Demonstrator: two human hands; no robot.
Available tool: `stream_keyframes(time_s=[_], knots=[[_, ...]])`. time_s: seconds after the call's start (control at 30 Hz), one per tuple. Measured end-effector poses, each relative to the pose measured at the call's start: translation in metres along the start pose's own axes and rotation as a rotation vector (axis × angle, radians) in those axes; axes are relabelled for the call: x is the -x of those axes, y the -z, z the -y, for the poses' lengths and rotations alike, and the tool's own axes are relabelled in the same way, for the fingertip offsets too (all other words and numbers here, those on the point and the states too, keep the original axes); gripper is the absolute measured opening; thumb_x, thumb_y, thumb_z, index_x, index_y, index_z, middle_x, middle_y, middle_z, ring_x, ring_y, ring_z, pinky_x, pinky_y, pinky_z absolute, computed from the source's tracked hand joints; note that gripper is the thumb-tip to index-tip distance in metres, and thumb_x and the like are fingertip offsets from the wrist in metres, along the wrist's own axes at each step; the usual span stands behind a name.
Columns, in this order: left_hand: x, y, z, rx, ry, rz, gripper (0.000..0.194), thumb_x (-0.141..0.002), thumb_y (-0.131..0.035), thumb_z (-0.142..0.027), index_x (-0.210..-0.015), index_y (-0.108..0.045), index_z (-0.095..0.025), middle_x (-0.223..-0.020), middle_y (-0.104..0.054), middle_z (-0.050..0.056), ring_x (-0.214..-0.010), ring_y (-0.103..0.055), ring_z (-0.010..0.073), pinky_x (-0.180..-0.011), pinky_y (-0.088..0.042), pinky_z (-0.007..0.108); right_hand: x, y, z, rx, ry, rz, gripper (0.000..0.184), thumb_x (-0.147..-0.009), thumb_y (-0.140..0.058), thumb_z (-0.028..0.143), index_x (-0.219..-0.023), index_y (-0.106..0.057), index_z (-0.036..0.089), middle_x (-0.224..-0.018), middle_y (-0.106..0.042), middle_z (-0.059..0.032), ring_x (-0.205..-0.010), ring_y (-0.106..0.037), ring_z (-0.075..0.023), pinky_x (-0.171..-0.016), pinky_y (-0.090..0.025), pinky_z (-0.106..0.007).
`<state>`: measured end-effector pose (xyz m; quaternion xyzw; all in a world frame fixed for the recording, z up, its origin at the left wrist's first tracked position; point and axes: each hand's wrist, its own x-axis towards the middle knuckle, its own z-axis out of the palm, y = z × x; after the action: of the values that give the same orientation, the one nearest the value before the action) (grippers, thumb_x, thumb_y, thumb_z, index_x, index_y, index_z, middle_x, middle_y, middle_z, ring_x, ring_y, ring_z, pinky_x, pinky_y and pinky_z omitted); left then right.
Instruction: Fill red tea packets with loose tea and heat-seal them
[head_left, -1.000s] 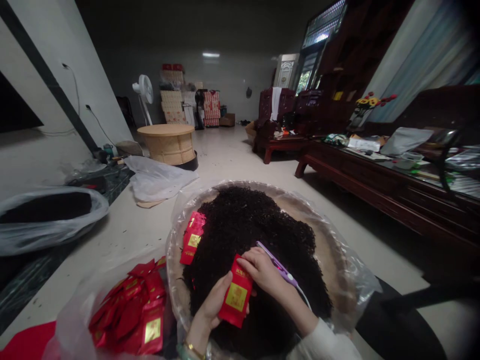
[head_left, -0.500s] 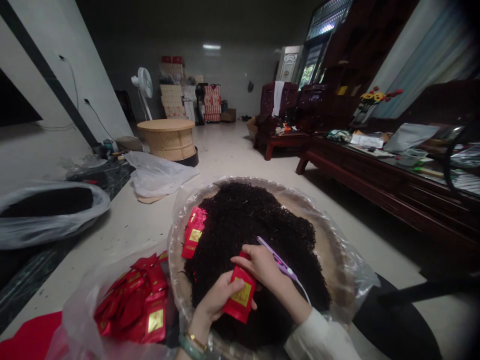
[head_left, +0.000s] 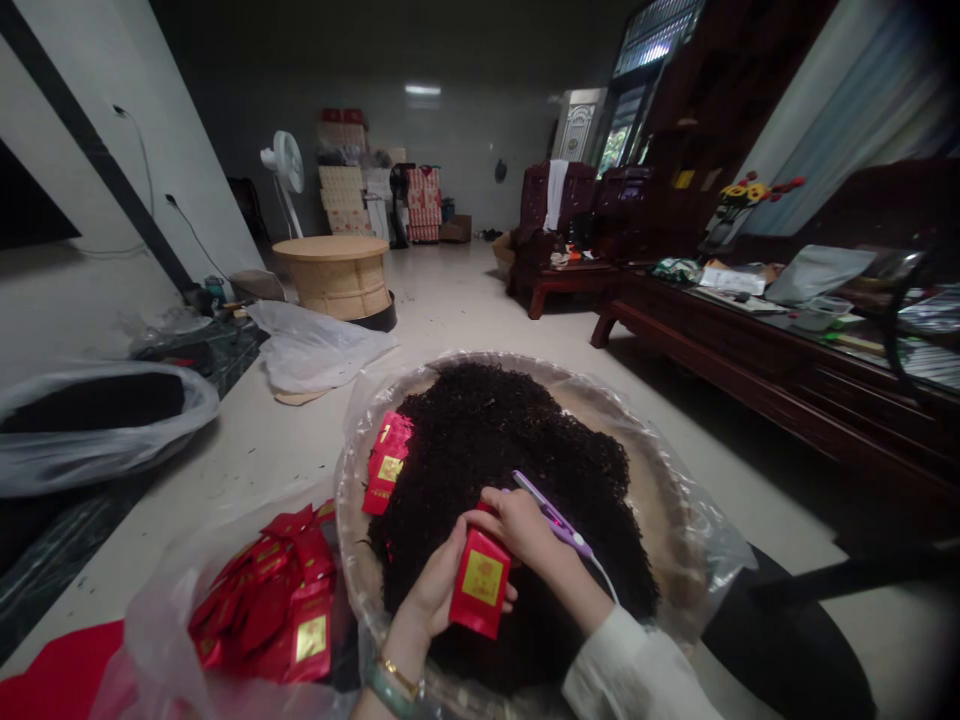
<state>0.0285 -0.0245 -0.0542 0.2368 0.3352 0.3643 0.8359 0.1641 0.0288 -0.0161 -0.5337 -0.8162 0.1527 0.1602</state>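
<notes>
round woven tray [head_left: 645, 510], plastic-lined, under both hands: heap of dark loose tea [head_left: 495, 440], further red sachets [head_left: 386, 465] on it. left hand [head_left: 431, 600] pinches red foil sachet [head_left: 480, 585], gold label up; right hand [head_left: 517, 525] closes on purple corded sealer [head_left: 551, 520] at sachet's top edge.

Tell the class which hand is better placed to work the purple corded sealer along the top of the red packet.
The right hand: it holds the purple corded sealer, with its fingers at the top of the red packet. The left hand grips the packet's body, so it seems better suited to steadying.

Free room over the tea heap [head_left: 495, 430]
</notes>
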Motion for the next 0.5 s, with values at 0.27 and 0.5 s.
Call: stream_keyframes(time_s=[0.27,0.5], knots=[[-0.006,-0.006,0.004,-0.092,-0.088,-0.071,0.051,-0.057,-0.084,-0.04,-0.091,-0.057,-0.013,-0.074,-0.071,0.006,-0.055,-0.069,0.0228,-0.049,-0.054,0.031,-0.001,0.0,0.001,0.08,-0.023,-0.023,0.037,-0.09,-0.056,0.043,-0.06,-0.06,0.022,-0.055,-0.062,0.0011,-0.057,-0.059,-0.0155,-0.052,-0.025,-0.024],[-0.005,-0.002,-0.003,-0.037,-0.14,-0.148,0.042,-0.067,-0.078,-0.035,-0.096,-0.058,-0.012,-0.101,-0.072,0.017,-0.059,-0.069,0.0194,-0.054,-0.055,0.031,0.018,0.003,-0.05,0.208,-0.223,-0.183,0.037,-0.09,-0.052,0.042,-0.116,-0.058,0.017,-0.105,-0.066,-0.013,-0.092,-0.06,-0.0266,-0.074,-0.041,-0.032]])
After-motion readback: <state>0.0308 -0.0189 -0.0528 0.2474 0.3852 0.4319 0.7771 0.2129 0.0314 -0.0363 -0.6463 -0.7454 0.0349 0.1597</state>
